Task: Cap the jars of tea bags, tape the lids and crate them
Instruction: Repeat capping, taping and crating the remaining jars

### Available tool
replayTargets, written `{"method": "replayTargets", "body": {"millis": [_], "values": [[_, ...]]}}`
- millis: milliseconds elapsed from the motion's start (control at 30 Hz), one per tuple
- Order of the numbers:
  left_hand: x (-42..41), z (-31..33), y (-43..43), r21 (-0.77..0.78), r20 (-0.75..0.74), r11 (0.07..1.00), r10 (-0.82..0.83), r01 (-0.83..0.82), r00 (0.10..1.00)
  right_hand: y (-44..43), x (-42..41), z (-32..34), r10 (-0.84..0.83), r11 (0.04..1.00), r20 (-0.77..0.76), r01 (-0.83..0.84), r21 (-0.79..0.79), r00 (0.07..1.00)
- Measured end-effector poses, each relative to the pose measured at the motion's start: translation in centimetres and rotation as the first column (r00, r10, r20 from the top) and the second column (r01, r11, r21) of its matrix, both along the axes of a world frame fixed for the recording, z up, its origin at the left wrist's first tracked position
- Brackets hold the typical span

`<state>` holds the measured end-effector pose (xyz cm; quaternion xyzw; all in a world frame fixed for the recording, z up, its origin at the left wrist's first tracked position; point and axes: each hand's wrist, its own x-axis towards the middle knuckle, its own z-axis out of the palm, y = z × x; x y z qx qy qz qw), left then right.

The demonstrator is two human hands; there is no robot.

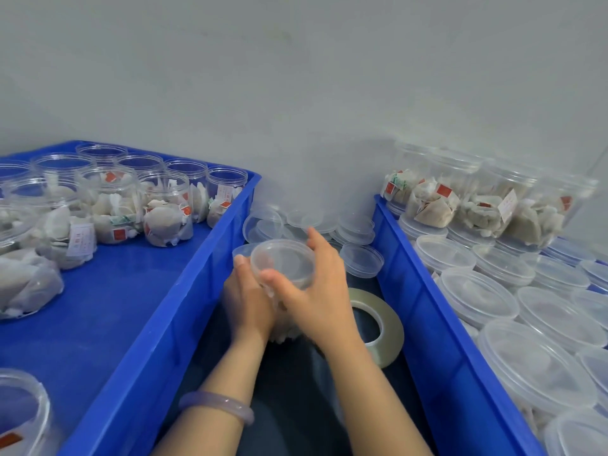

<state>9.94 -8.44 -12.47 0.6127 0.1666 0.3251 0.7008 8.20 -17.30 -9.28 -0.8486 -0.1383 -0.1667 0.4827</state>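
Clear-capped jars (pixel 480 297) crated right. Capping one jar (pixel 283 334): left hand (pixel 246 301) gripping body, right hand (pixel 317 291) curled round lid (pixel 283 263); apparently untaped. Open jars (pixel 167 209) waiting at left.

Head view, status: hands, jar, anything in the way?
Left hand grips jar. Right hand grips lid atop it. Tape roll lies beside, nothing blocking.

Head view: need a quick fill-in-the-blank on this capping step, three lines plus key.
The right hand grips a clear ____ on top of the jar that the left hand holds.
The tape roll lies between two crates, both ____ in colour.
The capped jars lie on the person's ____ side.
Missing words: lid; blue; right.
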Motion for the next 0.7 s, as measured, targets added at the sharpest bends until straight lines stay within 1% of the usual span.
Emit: {"method": "replayTargets", "body": {"millis": [33, 67, 100, 133, 167, 233, 267, 300, 333, 367, 433, 467, 500, 533, 567, 600, 633, 700], "values": [[0.1, -0.2, 0.0, 0.004, -0.002, 0.999, 0.037, -0.037, 0.999, -1.0, -0.3, -0.5, -0.017, 0.999, -0.069, 0.019, 0.029, 0.997], [0.3, -0.2, 0.0, 0.007, 0.007, 0.999, 0.044, -0.044, 0.999, -2.1, -0.5, -1.2, -0.074, 0.997, -0.118, 0.073, -0.009, 0.990], [0.5, -0.4, 0.0, 0.010, 0.013, 1.000, 0.027, -0.027, 1.000, -3.5, -0.7, -2.0, -0.150, 0.981, -0.137, 0.130, -0.141, 0.979], [0.7, -0.6, -0.1, 0.019, 0.010, 1.000, 0.007, -0.007, 1.000, -4.7, -1.0, -2.9, -0.214, 0.942, -0.160, 0.160, -0.295, 0.964], [0.7, -0.7, -0.2, 0.034, 0.006, 0.999, 0.002, -0.002, 1.000, -5.7, -1.3, -3.6, -0.254, 0.889, -0.197, 0.149, -0.432, 0.947], [0.4, -0.8, -0.1, 0.119, 0.015, 0.991, 0.057, -0.059, 0.998, -6.8, -2.1, -4.3, -0.280, 0.774, -0.289, 0.037, -0.632, 0.915], [0.0, -1.0, 0.0, 0.178, 0.040, 0.976, 0.122, -0.128, 0.992, -7.0, -2.4, -4.6, -0.269, 0.733, -0.299, -0.007, -0.680, 0.916], [-0.6, -1.2, 0.2, 0.229, 0.075, 0.954, 0.181, -0.194, 0.981, -7.1, -2.7, -4.7, -0.253, 0.713, -0.295, -0.028, -0.700, 0.921], [-1.4, -1.4, 0.2, 0.260, 0.111, 0.937, 0.211, -0.233, 0.971, -7.2, -2.9, -4.8, -0.231, 0.725, -0.273, -0.022, -0.688, 0.934], [-2.3, -1.5, 0.1, 0.294, 0.150, 0.928, 0.192, -0.229, 0.970, -7.3, -3.0, -4.7, -0.207, 0.749, -0.243, -0.007, -0.663, 0.948], [-3.7, -1.6, -0.7, 0.434, 0.220, 0.892, 0.029, -0.125, 0.975, -7.2, -3.1, -4.4, -0.199, 0.774, -0.198, 0.030, -0.632, 0.960], [-4.4, -1.6, -1.2, 0.534, 0.202, 0.844, -0.076, -0.044, 0.976, -7.2, -3.2, -4.3, -0.203, 0.786, -0.177, 0.053, -0.615, 0.963], [-4.7, -1.8, -1.6, 0.620, 0.140, 0.783, -0.175, 0.052, 0.975, -7.1, -3.2, -4.2, -0.210, 0.802, -0.157, 0.078, -0.592, 0.965], [-4.9, -2.0, -2.1, 0.668, 0.041, 0.724, -0.262, 0.169, 0.964, -7.0, -3.3, -4.1, -0.216, 0.825, -0.147, 0.101, -0.555, 0.965], [-5.0, -2.1, -2.4, 0.677, -0.064, 0.682, -0.322, 0.278, 0.945, -7.0, -3.4, -4.0, -0.220, 0.853, -0.145, 0.118, -0.508, 0.965], [-4.9, -2.2, -2.6, 0.655, -0.141, 0.665, -0.358, 0.358, 0.923, -7.0, -3.5, -3.8, -0.221, 0.880, -0.144, 0.134, -0.456, 0.964], [-4.9, -2.4, -2.6, 0.607, -0.175, 0.683, -0.383, 0.406, 0.907, -7.1, -3.6, -3.6, -0.221, 0.902, -0.135, 0.150, -0.406, 0.966], [-4.7, -2.3, -2.4, 0.455, -0.157, 0.766, -0.433, 0.454, 0.888, -7.2, -3.8, -3.4, -0.223, 0.926, -0.116, 0.173, -0.335, 0.968]]}}
